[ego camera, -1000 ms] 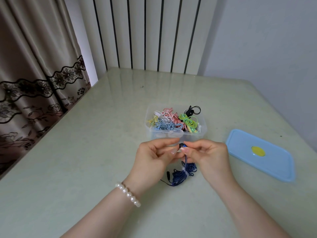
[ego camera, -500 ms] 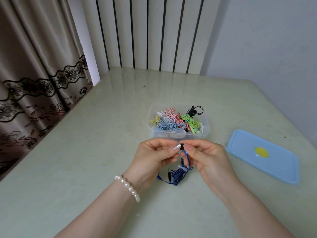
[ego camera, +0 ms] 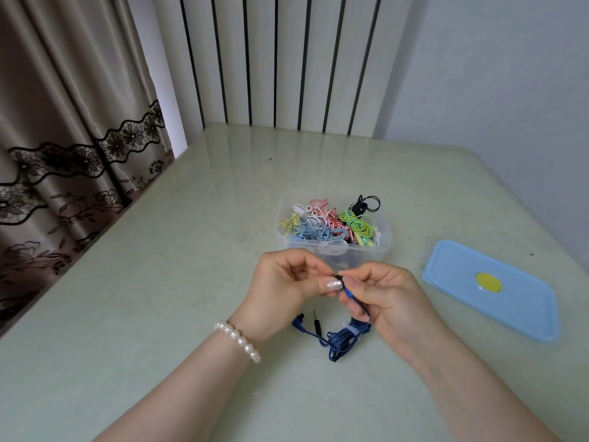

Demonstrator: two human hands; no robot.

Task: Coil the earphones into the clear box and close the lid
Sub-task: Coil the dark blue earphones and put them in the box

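A dark blue pair of earphones (ego camera: 342, 334) hangs in a loose bundle just above the table, its plug and one earbud trailing to the left. My left hand (ego camera: 287, 285) and my right hand (ego camera: 382, 298) pinch its upper end together, fingertips meeting at a small black earbud. Just beyond my hands stands the clear box (ego camera: 366, 255), open and holding several coiled earphones in blue, pink, green, yellow and black. Its light blue lid (ego camera: 510, 301) with a yellow spot lies flat on the table to the right.
The pale green table (ego camera: 159, 298) runs to a left edge beside a brown patterned curtain (ego camera: 63, 154). A striped white panel (ego camera: 280, 59) and a grey wall stand behind the far edge. A pearl bracelet (ego camera: 239, 339) sits on my left wrist.
Both hands have stayed pinched on the earphone's top end, and the blue bundle has loosened, with the plug and an earbud now trailing out to the left.
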